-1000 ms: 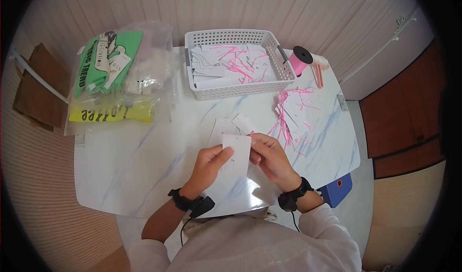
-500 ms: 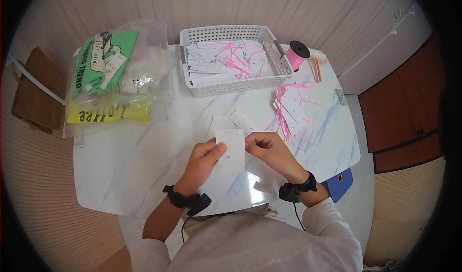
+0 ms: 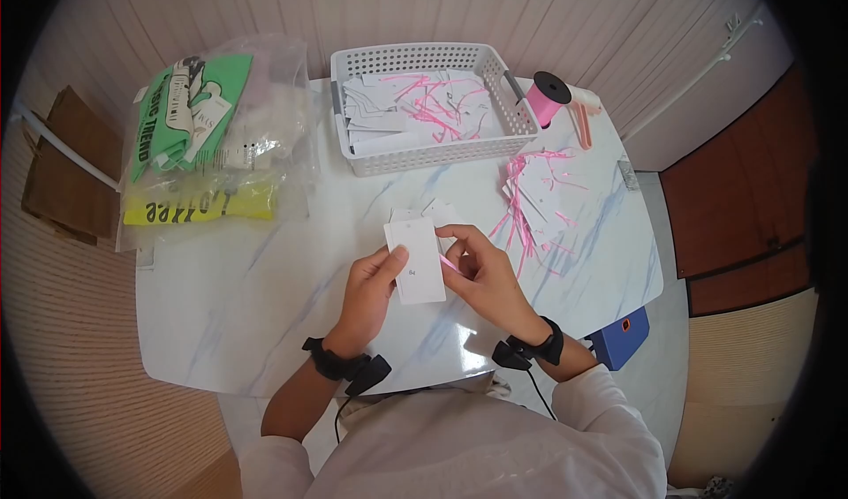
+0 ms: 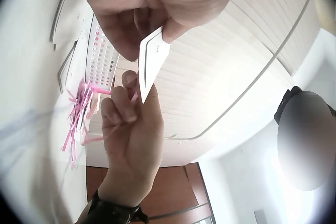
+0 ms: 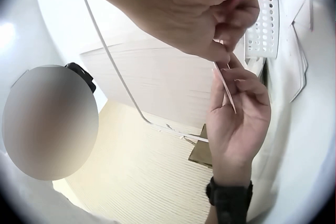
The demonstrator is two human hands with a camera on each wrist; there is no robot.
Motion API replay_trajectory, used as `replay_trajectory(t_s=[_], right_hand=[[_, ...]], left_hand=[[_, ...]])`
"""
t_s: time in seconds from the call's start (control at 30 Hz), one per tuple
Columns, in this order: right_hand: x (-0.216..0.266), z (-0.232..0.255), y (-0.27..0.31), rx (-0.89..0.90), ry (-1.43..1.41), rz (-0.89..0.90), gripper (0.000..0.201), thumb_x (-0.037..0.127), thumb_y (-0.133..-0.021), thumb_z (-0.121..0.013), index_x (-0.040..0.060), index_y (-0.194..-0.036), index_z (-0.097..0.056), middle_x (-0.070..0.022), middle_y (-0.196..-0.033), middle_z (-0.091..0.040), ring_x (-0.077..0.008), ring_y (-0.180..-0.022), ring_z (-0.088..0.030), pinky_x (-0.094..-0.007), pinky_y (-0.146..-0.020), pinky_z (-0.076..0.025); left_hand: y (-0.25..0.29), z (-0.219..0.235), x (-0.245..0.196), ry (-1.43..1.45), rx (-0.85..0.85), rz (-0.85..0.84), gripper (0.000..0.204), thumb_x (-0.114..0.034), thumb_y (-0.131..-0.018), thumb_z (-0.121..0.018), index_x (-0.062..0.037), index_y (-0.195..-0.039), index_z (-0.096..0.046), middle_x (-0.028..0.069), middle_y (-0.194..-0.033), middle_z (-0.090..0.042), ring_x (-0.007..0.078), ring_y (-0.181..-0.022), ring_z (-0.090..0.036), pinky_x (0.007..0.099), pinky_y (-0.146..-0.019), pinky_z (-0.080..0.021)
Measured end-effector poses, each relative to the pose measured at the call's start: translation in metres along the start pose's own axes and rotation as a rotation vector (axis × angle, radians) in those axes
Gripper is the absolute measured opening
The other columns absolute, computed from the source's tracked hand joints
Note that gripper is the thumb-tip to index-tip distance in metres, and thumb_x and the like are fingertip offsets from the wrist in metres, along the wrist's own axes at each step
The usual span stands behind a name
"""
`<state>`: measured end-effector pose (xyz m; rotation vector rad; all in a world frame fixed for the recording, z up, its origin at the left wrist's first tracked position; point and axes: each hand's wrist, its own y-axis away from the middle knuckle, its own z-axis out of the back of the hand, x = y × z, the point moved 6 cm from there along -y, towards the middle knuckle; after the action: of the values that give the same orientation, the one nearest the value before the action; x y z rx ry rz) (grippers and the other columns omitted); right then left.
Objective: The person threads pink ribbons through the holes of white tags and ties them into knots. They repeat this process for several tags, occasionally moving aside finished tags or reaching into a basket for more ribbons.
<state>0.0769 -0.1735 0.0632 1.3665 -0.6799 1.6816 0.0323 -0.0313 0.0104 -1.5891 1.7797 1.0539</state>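
Gripping white cards (image 3: 422, 275), left fingers (image 3: 399, 254) over marbled table (image 3: 256, 309), right fingers (image 3: 458, 282) pinching pink ribbon (image 3: 449, 263), grooved wall (image 3: 397, 6) beyond.

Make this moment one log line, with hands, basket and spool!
left hand: holds white card | right hand: holds pink ribbon beside card | basket: cards and pink ribbons inside | pink spool: right of basket

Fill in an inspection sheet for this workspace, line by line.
Surface: white marbled table, glare near its front edge.
Job's things: white card, possibly more than one, and pink ribbon.
Clutter: bagged garments, basket, pink spool, pile of ribboned cards.
Hands: left hand grips the card; right hand holds the ribbon.
Cables: thin black cable at each wrist.
Surroundings: blue box beyond the right edge; brown bag at left.
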Motion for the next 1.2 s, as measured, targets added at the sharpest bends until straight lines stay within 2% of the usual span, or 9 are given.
replay_trajectory(t_s=[0.07, 0.13, 0.23, 0.53, 0.77, 1.0, 1.07, 1.13, 1.2], right_hand=[[0.003, 0.002, 0.000, -0.053, 0.095, 0.042, 0.033, 0.004, -0.083, -0.065, 0.0065, -0.115, -0.056, -0.0017, -0.076, -0.054, -0.0080, -0.062, -0.051, -0.0227, -0.057, -0.043], [0.010, 0.004, 0.001, -0.161, 0.313, 0.251, 0.028, 0.006, -0.082, -0.068, 0.0072, -0.108, -0.061, -0.0046, -0.075, -0.053, -0.0124, -0.059, -0.054, -0.0244, -0.055, -0.044], [0.015, 0.003, 0.002, -0.261, 0.406, 0.393, 0.022, 0.008, -0.080, -0.069, 0.0087, -0.102, -0.064, -0.0062, -0.076, -0.054, -0.0178, -0.059, -0.058, -0.0279, -0.054, -0.047], [0.014, 0.001, 0.002, -0.289, 0.593, 0.522, 0.018, 0.006, -0.079, -0.070, 0.0100, -0.096, -0.065, -0.0048, -0.077, -0.054, -0.0215, -0.057, -0.059, -0.0320, -0.049, -0.047], [0.015, 0.002, 0.001, -0.301, 0.480, 0.533, 0.014, 0.005, -0.079, -0.070, 0.0082, -0.092, -0.066, -0.0055, -0.078, -0.057, -0.0196, -0.058, -0.060, -0.0299, -0.049, -0.048], [0.020, 0.015, -0.001, -0.340, 0.406, 0.383, 0.011, 0.003, -0.079, -0.070, 0.0065, -0.087, -0.065, -0.0057, -0.076, -0.056, -0.0157, -0.061, -0.058, -0.0258, -0.052, -0.046], [0.026, 0.024, 0.000, -0.385, 0.391, 0.329, 0.009, 0.002, -0.078, -0.069, 0.0062, -0.085, -0.064, -0.0054, -0.075, -0.055, -0.0146, -0.060, -0.055, -0.0252, -0.052, -0.045], [0.027, 0.028, 0.002, -0.352, 0.323, 0.261, 0.010, 0.002, -0.077, -0.069, 0.0063, -0.082, -0.062, -0.0045, -0.074, -0.055, -0.0130, -0.060, -0.052, -0.0249, -0.051, -0.043], [0.032, 0.022, 0.007, -0.338, 0.303, 0.344, 0.011, 0.002, -0.076, -0.070, 0.0065, -0.082, -0.062, -0.0042, -0.074, -0.055, -0.0129, -0.060, -0.052, -0.0248, -0.051, -0.043]], left_hand=[[0.000, 0.000, 0.002, 0.078, -0.012, 0.041, 0.036, -0.025, -0.098, -0.050, 0.0054, -0.113, -0.059, 0.0079, -0.105, -0.064, 0.0128, -0.094, -0.060, 0.0294, -0.086, -0.047], [-0.001, -0.002, 0.004, 0.133, -0.001, 0.082, 0.036, -0.026, -0.098, -0.050, 0.0049, -0.113, -0.059, 0.0081, -0.105, -0.064, 0.0134, -0.096, -0.061, 0.0300, -0.087, -0.047], [-0.001, -0.004, 0.006, 0.177, 0.038, 0.138, 0.039, -0.029, -0.099, -0.046, 0.0040, -0.118, -0.055, 0.0090, -0.111, -0.062, 0.0160, -0.102, -0.059, 0.0333, -0.091, -0.046], [-0.001, -0.010, 0.011, 0.277, 0.060, 0.193, 0.041, -0.032, -0.100, -0.042, -0.0017, -0.127, -0.048, 0.0065, -0.120, -0.057, 0.0168, -0.110, -0.055, 0.0343, -0.094, -0.043], [-0.001, -0.011, 0.012, 0.301, 0.082, 0.223, 0.039, -0.033, -0.099, -0.044, -0.0044, -0.125, -0.049, 0.0044, -0.119, -0.058, 0.0156, -0.111, -0.053, 0.0346, -0.097, -0.040], [0.002, -0.013, 0.010, 0.263, 0.046, 0.204, 0.038, -0.031, -0.098, -0.047, -0.0021, -0.122, -0.053, 0.0056, -0.112, -0.062, 0.0159, -0.102, -0.059, 0.0328, -0.090, -0.046], [0.001, -0.001, 0.008, 0.005, -0.060, 0.075, 0.034, -0.026, -0.097, -0.052, 0.0041, -0.111, -0.061, 0.0058, -0.098, -0.065, 0.0115, -0.090, -0.060, 0.0270, -0.082, -0.047], [0.005, -0.005, -0.001, -0.118, -0.072, -0.017, 0.031, -0.023, -0.097, -0.052, 0.0037, -0.109, -0.062, 0.0046, -0.094, -0.065, 0.0094, -0.085, -0.058, 0.0250, -0.078, -0.046], [0.007, -0.008, -0.004, -0.239, -0.082, -0.105, 0.028, -0.020, -0.097, -0.053, 0.0034, -0.107, -0.064, 0.0035, -0.090, -0.064, 0.0073, -0.079, -0.055, 0.0229, -0.073, -0.045]])
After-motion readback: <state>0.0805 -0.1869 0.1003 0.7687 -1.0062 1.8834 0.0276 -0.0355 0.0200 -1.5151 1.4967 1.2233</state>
